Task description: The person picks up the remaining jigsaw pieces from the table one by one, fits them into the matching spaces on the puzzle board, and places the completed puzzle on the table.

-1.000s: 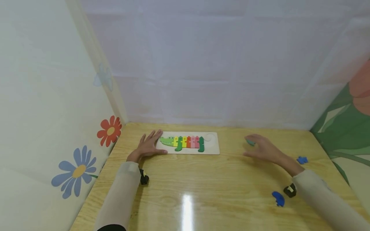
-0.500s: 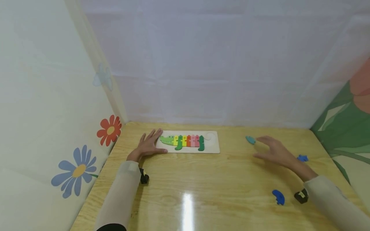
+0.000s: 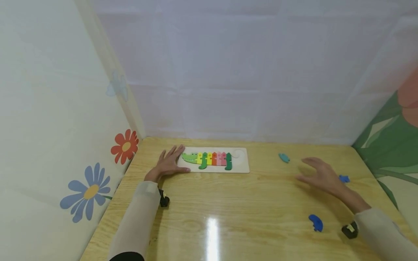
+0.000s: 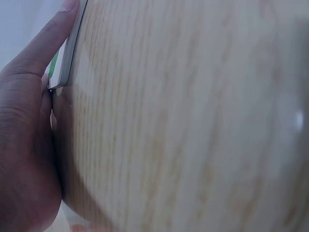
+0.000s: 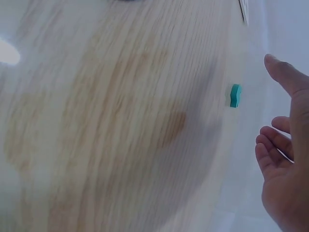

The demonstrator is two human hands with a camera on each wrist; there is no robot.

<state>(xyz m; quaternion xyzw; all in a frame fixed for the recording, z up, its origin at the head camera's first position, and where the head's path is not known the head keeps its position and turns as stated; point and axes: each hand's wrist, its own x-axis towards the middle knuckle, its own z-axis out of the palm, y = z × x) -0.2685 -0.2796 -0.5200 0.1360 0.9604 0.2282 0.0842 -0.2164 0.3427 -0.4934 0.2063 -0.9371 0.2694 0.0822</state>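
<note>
A white puzzle board (image 3: 241,168) lies near the back of the table, bearing a crocodile with a green head and coloured body pieces. My left hand (image 3: 168,165) rests at the board's left end, fingers spread along it and thumb at its front edge. In the left wrist view the straight thumb (image 4: 43,46) touches the board's corner (image 4: 63,72). My right hand (image 3: 321,175) hovers above the table with fingers apart and holds nothing. Left of it lies a teal puzzle piece (image 3: 284,157), which the right wrist view also shows as a small teal piece (image 5: 235,95).
A blue piece (image 3: 344,178) lies behind the right wrist, partly covered by the hand. Nearer the front sits a curved blue piece (image 3: 316,222). White cloth (image 3: 209,72) closes off the back of the wooden table (image 3: 254,210), with flower-printed sheets at both sides.
The right hand has let go of the teal piece, which now lies on the table, and has drawn back to the right. My left hand stays at the board.
</note>
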